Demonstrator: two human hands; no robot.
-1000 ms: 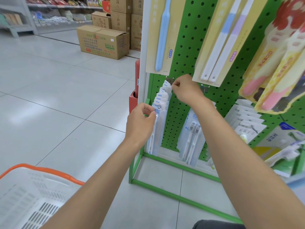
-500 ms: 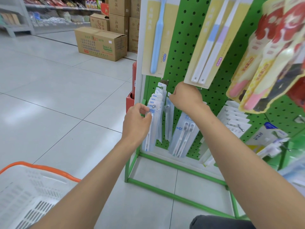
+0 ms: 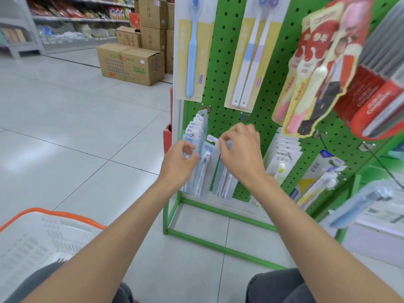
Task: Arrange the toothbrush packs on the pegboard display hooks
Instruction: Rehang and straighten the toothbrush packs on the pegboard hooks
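Low on the pegboard (image 3: pixel 220 62), left hand (image 3: pixel 179 159) grips hung packs (image 3: pixel 194 130) aside; right hand (image 3: pixel 240 154) pinches a toothbrush pack (image 3: pixel 205 171), likely for hooking

Green pegboard (image 3: pixel 219 62) stands on tiled floor (image 3: pixel 87 132). Hanging on pegboard: clear toothbrush packs (image 3: pixel 195 127) in a row lower left, yellow-card brushes (image 3: pixel 185 53) top left, red packs (image 3: pixel 371 99) upper right.
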